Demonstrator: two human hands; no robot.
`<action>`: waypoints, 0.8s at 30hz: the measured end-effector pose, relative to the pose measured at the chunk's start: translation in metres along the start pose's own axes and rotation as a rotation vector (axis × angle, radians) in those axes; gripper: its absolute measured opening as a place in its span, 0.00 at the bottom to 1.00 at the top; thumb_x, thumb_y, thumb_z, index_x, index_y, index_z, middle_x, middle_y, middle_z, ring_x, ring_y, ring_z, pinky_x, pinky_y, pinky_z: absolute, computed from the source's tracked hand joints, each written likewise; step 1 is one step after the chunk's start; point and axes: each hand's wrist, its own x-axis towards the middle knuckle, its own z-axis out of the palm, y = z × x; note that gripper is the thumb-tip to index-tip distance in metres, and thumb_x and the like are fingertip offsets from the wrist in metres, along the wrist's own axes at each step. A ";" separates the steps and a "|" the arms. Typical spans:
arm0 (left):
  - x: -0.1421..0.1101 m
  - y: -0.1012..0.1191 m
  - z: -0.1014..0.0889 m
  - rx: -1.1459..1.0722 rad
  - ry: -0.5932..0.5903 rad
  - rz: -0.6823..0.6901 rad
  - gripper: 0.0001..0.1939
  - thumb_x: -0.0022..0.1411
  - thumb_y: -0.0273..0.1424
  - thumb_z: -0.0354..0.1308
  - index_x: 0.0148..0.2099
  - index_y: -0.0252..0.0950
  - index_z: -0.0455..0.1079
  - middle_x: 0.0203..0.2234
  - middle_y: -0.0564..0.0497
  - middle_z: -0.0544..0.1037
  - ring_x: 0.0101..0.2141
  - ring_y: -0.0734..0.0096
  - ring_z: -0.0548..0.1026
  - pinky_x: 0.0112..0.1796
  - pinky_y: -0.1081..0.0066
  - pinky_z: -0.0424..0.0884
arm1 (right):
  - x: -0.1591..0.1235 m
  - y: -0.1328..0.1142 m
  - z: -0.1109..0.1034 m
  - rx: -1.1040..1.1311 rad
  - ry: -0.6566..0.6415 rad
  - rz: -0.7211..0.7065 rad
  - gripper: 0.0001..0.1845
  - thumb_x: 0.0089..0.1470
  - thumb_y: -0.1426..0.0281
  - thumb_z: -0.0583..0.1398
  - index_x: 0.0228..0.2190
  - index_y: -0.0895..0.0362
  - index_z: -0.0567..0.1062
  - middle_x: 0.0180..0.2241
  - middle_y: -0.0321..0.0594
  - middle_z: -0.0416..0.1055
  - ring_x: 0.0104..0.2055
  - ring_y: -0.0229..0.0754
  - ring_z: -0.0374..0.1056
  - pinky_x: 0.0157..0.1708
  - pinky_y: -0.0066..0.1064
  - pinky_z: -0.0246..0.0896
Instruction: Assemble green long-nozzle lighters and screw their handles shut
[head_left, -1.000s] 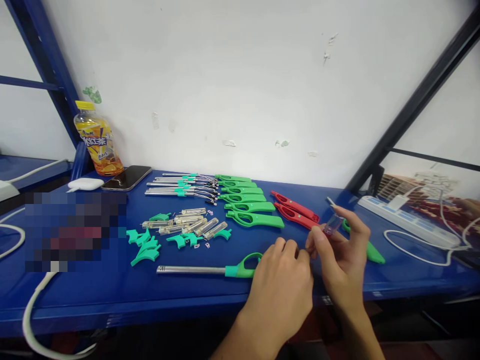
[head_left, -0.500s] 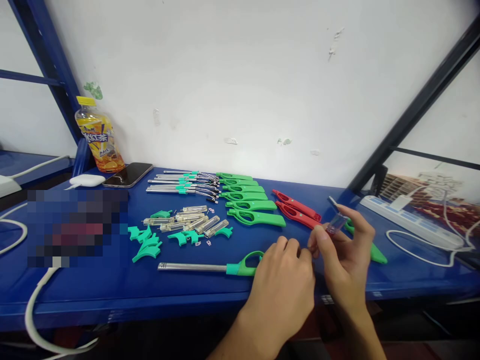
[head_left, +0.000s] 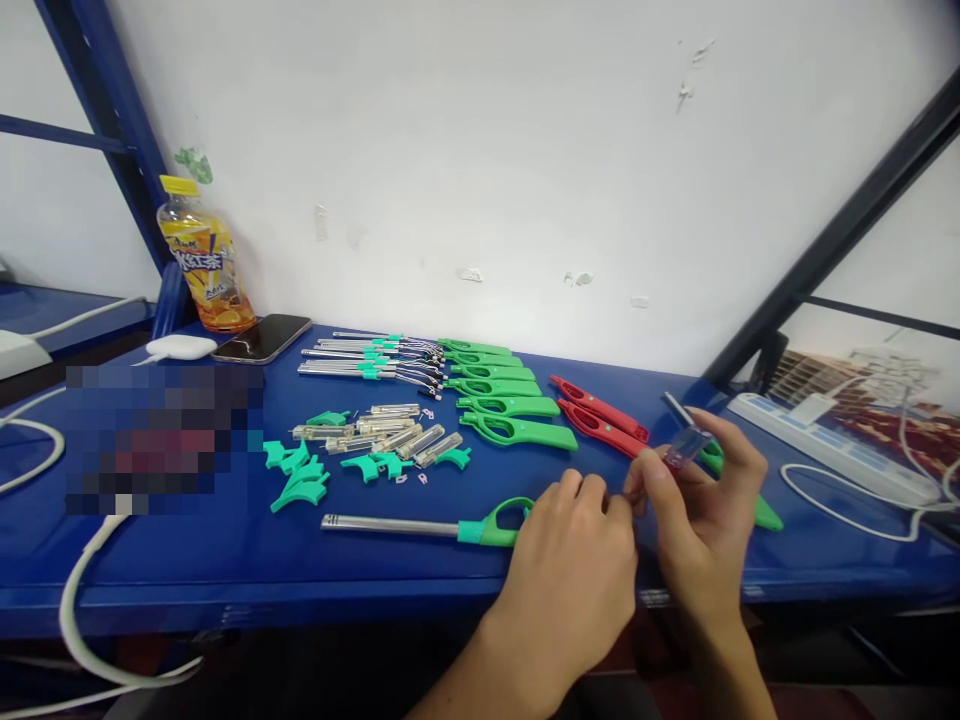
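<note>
A long-nosed gas lighter (head_left: 397, 526) with a silver tube and green handle lies near the table's front edge, tube to the left. My left hand (head_left: 574, 560) is closed over its handle and hides the grip end. Beside it, my right hand (head_left: 709, 510) holds a small screwdriver (head_left: 686, 445) with a clear purplish handle, its metal shaft slanting up and left. The thumb and fingertips of that hand are pinched together close to my left fingers; anything between them is hidden. Behind the right hand lies a green handle shell (head_left: 766, 515), partly covered.
Green handle shells (head_left: 517, 431) and two red ones (head_left: 600, 425) lie behind my hands. To the left are silver tubes with wires (head_left: 349, 370), clear fuel tanks (head_left: 420, 445) and teal triggers (head_left: 300, 490). A bottle (head_left: 206, 265), phone (head_left: 262, 338) and power strip (head_left: 832, 450) stand farther out.
The whole view has shifted slightly, so everything sits a little higher and farther right. Both hands keep nearly the same pose, with the screwdriver tilted slightly differently in the right one.
</note>
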 end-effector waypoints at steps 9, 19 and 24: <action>0.000 -0.001 0.000 0.000 0.008 0.002 0.07 0.73 0.24 0.54 0.48 0.34 0.74 0.40 0.48 0.76 0.44 0.56 0.74 0.46 0.57 0.79 | 0.000 -0.003 0.000 0.063 0.022 0.055 0.25 0.65 0.66 0.66 0.61 0.44 0.68 0.37 0.35 0.68 0.28 0.36 0.70 0.26 0.30 0.68; 0.000 0.000 -0.001 0.000 0.017 0.003 0.07 0.72 0.23 0.55 0.47 0.34 0.73 0.39 0.48 0.76 0.43 0.57 0.74 0.44 0.58 0.79 | 0.001 -0.003 0.000 0.053 0.026 0.063 0.26 0.64 0.65 0.67 0.60 0.44 0.68 0.35 0.33 0.67 0.27 0.36 0.69 0.25 0.30 0.66; 0.000 0.001 -0.002 0.000 0.015 0.004 0.06 0.73 0.24 0.54 0.47 0.34 0.73 0.39 0.47 0.76 0.43 0.57 0.74 0.44 0.58 0.79 | 0.001 -0.003 0.000 0.027 0.009 0.021 0.26 0.66 0.66 0.65 0.61 0.43 0.67 0.32 0.31 0.65 0.27 0.37 0.69 0.26 0.30 0.67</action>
